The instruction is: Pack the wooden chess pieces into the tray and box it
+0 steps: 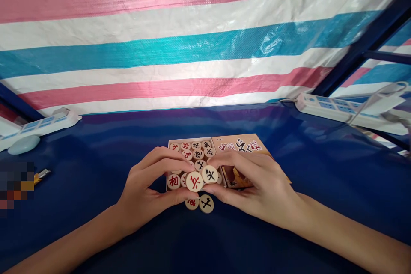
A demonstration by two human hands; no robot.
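Between thumb and fingers, my left hand point(150, 180) pinches a round wooden piece with a red character point(194, 181). My right hand point(253, 180) grips a piece with a black character point(210, 174) the same way. The two held pieces touch or overlap at their edges, above the near side of an open box point(167, 163) filled with several similar discs in rows. Just in front of the box, another red-marked piece point(192, 203) and a black-marked piece point(206, 204) lie on the blue table point(144, 248). My hands hide parts of the box.
A printed box lid point(237, 143) lies right of the box, partly under my right hand. White power strips stand at the left point(48, 123) and right point(334, 109). A pale mouse-like object point(24, 144) is at the left. Striped sheeting point(192, 51) hangs behind the table.
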